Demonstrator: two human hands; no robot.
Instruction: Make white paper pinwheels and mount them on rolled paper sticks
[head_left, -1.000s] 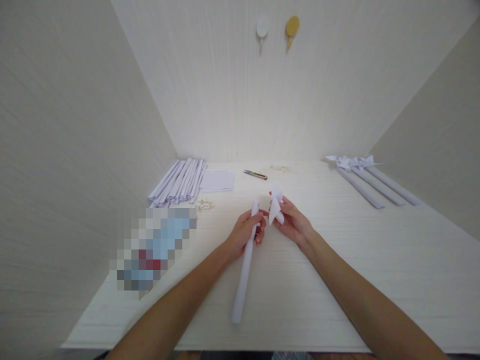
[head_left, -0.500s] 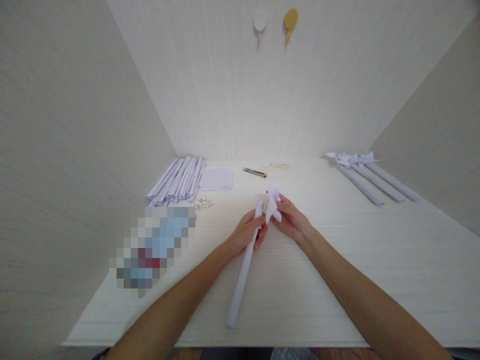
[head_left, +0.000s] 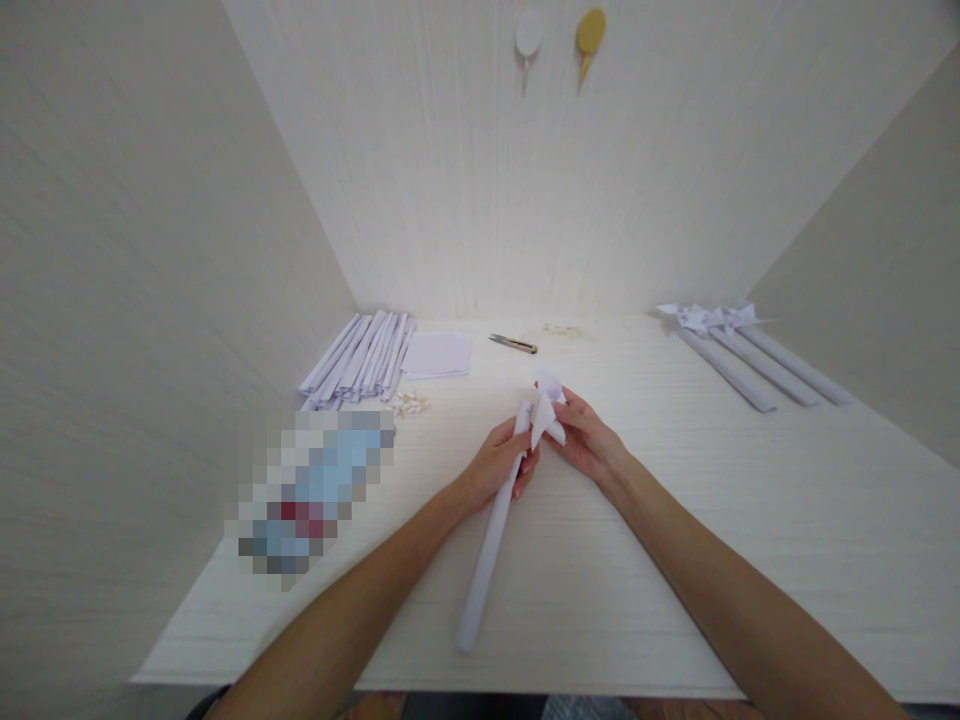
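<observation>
My left hand (head_left: 501, 463) is closed around the upper part of a long white rolled paper tube (head_left: 486, 565), which slants down toward the front of the table. Against the tube's top end, my right hand (head_left: 589, 437) grips a white folded paper pinwheel (head_left: 546, 418) between thumb and fingers. Its curled blades stick out past the fingertips. Whether the pinwheel is joined to the tube cannot be made out, as the fingers cover part of the meeting point.
Several rolled paper tubes (head_left: 364, 357) lie piled at back left beside white paper sheets (head_left: 436, 355). Thread snips (head_left: 513, 344) and small pale bits (head_left: 410, 403) lie nearby. Three paper pinwheels on tubes (head_left: 739, 365) rest at right. A blurred-out object (head_left: 322, 500) lies left.
The view has shifted slightly. Both hands keep nearly the same hold on the paper tube and the pinwheel.
</observation>
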